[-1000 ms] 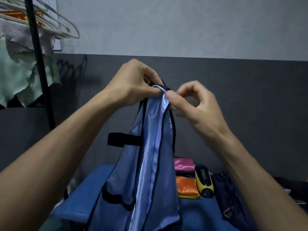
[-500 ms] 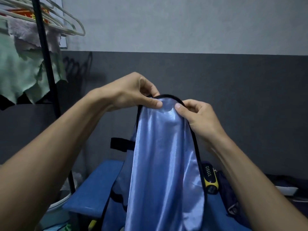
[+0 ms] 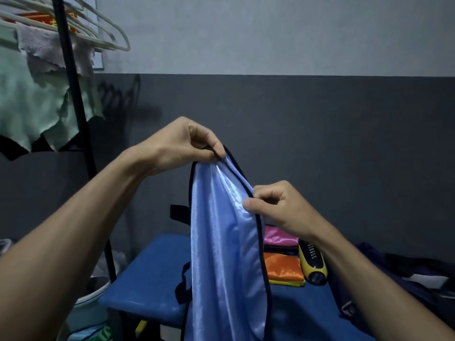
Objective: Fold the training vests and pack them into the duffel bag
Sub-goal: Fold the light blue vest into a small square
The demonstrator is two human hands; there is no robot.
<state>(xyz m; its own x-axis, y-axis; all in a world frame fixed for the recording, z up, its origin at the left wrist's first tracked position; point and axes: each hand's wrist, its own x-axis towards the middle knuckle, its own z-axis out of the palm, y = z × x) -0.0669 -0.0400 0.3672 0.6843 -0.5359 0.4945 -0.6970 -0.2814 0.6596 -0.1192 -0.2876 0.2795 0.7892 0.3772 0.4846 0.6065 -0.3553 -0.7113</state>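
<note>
A shiny light-blue training vest with black trim hangs in the air above the blue table. My left hand pinches its top edge at the highest point. Lower and to the right, my right hand pinches the vest's black-trimmed right edge between thumb and fingers. A black strap sticks out from the vest's left side. Folded pink, orange and yellow vests lie stacked on the table behind. A dark navy duffel bag sits at the right, partly hidden by my right forearm.
A yellow-and-black device lies beside the folded stack. A black clothes rack pole with white hangers and green and grey cloths stands at the left. A white bucket sits below the table's left corner.
My right hand has slid down the vest's right edge, away from my left hand, which stays at the top. The folded pink and orange vests have come back into sight.
</note>
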